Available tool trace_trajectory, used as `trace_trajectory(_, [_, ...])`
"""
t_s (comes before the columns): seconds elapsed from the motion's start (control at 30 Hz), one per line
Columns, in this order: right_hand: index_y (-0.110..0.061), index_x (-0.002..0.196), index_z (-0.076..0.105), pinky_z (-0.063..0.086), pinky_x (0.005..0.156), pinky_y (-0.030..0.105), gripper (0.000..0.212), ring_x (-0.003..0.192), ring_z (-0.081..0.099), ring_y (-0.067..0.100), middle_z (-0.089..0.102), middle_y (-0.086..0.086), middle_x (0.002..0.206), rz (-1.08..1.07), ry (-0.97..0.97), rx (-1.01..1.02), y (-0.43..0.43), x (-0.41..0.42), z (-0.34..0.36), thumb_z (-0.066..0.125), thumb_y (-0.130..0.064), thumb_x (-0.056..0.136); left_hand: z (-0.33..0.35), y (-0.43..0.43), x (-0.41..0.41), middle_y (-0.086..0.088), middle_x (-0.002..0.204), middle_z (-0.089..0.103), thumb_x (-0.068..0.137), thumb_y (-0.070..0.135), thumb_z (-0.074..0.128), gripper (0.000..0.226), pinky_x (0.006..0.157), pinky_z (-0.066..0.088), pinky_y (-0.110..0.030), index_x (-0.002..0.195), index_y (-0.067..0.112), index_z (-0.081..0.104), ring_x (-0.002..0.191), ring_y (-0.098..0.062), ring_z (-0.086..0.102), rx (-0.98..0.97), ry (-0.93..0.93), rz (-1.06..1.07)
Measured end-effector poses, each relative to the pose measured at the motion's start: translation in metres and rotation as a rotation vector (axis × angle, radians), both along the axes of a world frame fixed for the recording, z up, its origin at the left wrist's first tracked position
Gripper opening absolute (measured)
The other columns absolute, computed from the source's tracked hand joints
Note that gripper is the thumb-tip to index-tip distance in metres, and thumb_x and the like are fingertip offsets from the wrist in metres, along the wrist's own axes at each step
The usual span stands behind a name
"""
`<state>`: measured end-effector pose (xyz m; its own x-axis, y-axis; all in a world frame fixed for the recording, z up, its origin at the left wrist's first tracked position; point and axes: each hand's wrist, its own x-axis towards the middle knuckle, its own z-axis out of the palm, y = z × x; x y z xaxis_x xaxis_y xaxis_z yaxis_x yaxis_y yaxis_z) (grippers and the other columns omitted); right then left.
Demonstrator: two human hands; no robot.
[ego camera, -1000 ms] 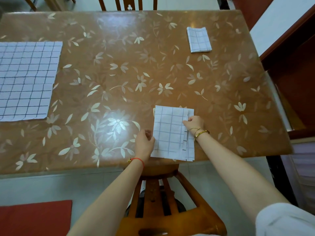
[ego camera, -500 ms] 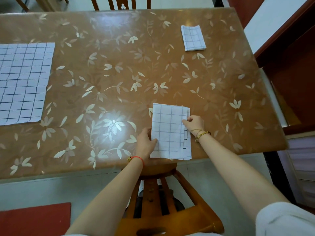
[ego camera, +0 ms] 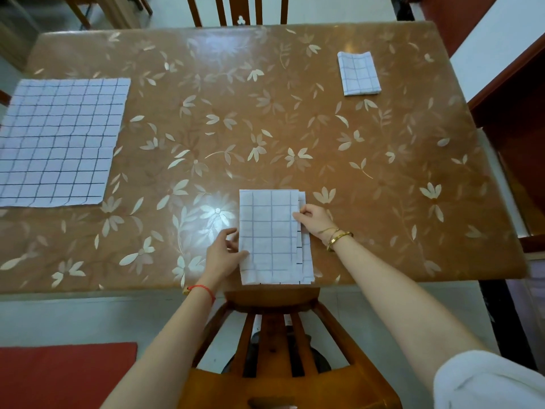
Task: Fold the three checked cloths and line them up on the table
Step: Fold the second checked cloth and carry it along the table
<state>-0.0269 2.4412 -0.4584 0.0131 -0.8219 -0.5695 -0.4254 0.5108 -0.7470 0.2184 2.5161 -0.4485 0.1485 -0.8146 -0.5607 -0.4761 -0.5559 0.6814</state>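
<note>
Half-folded cloth point(ego camera: 272, 237), folded cloth point(ego camera: 358, 72), flat cloth point(ego camera: 59, 143)

A: Any writing, labels or numbers to read?
B: None legible. The checked cloths point(ego camera: 59, 140) show only grid lines, and the bench point(ego camera: 295, 122) only a pale leaf and flower pattern.
</note>
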Motion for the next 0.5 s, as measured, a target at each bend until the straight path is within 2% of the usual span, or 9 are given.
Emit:
trace_trajectory(0.07, [-0.013, 0.070, 0.048, 0.035, 0.055, 0.024, 0.027, 0.058, 0.043, 0.015, 0.046, 0.000, 0.060, 0.036, 0.000, -0.007, -0.001, 0.013, 0.000, 0.061, -0.020, 0.093, 0.004, -0.005, 0.021, -0.003, 0.096, 0.068, 0.083, 0.022, 0.076, 0.059, 0.086, 0.051, -0.035, 0.135, 0.021, 0.048, 0.092, -0.021, 0.065, 0.000, -0.021, 0.005])
trace_trajectory(0.17, [-0.006, 0.080, 0.050, 0.041, 0.059, 0.027, 0.019, 0.067, 0.050, 0.022, 0.048, 0.005, 0.064, 0.032, 0.003, -0.004, -0.003, 0.021, -0.001, 0.058, -0.016, 0.094, 0.016, -0.024, 0.037, -0.001, 0.115, 0.065, 0.094, 0.027, 0.063, 0.048, 0.079, 0.050, -0.029, 0.139, 0.019, 0.047, 0.093, -0.017, 0.063, -0.099, -0.098, 0.000])
trace_trajectory(0.23, [-0.006, 0.083, 0.051, 0.047, 0.061, 0.031, 0.016, 0.071, 0.053, 0.025, 0.051, 0.012, 0.070, 0.033, 0.009, 0.004, -0.004, 0.021, -0.002, 0.058, -0.015, 0.094, 0.023, -0.043, 0.040, 0.001, 0.122, 0.061, 0.099, 0.021, 0.055, 0.041, 0.080, 0.049, -0.026, 0.139, 0.015, 0.048, 0.098, -0.017, 0.060, -0.224, -0.148, -0.073])
trace_trajectory(0.3, [-0.008, 0.080, 0.049, 0.055, 0.065, 0.040, 0.019, 0.074, 0.057, 0.027, 0.052, 0.014, 0.074, 0.030, 0.015, 0.031, -0.006, 0.018, -0.004, 0.058, -0.016, 0.094, 0.025, -0.065, 0.039, -0.002, 0.131, 0.058, 0.099, 0.008, 0.050, 0.041, 0.090, 0.047, -0.029, 0.140, 0.013, 0.049, 0.107, -0.019, 0.058, -0.304, -0.136, -0.160])
trace_trajectory(0.33, [-0.008, 0.078, 0.048, 0.058, 0.065, 0.039, 0.021, 0.075, 0.060, 0.028, 0.053, 0.014, 0.075, 0.026, 0.005, 0.049, -0.006, 0.017, -0.004, 0.058, -0.016, 0.094, 0.024, -0.076, 0.038, -0.003, 0.135, 0.057, 0.097, 0.002, 0.047, 0.044, 0.093, 0.045, -0.029, 0.140, 0.014, 0.049, 0.110, -0.018, 0.056, -0.312, -0.116, -0.206])
trace_trajectory(0.4, [-0.009, 0.075, 0.047, 0.058, 0.059, 0.026, 0.023, 0.072, 0.062, 0.025, 0.057, 0.015, 0.078, 0.038, -0.007, 0.070, -0.007, 0.014, -0.004, 0.058, -0.015, 0.095, 0.022, -0.098, 0.033, -0.003, 0.141, 0.053, 0.095, -0.004, 0.044, 0.050, 0.098, 0.042, -0.029, 0.141, 0.016, 0.048, 0.115, -0.019, 0.052, -0.291, -0.081, -0.298])
trace_trajectory(0.43, [-0.009, 0.073, 0.047, 0.054, 0.054, 0.019, 0.025, 0.068, 0.060, 0.020, 0.056, 0.013, 0.074, 0.062, 0.008, 0.066, -0.007, 0.014, -0.003, 0.057, -0.015, 0.095, 0.021, -0.107, 0.030, -0.003, 0.143, 0.051, 0.095, -0.006, 0.044, 0.053, 0.101, 0.041, -0.031, 0.142, 0.017, 0.048, 0.119, -0.022, 0.050, -0.276, -0.073, -0.344])
trace_trajectory(0.5, [-0.012, 0.070, 0.048, 0.046, 0.055, 0.018, 0.027, 0.065, 0.055, 0.016, 0.055, 0.008, 0.071, 0.113, 0.021, 0.041, -0.007, 0.013, -0.002, 0.057, -0.016, 0.095, 0.011, -0.123, 0.025, -0.006, 0.139, 0.054, 0.092, -0.009, 0.042, 0.059, 0.105, 0.038, -0.032, 0.144, 0.020, 0.046, 0.125, -0.027, 0.046, -0.248, -0.091, -0.443])
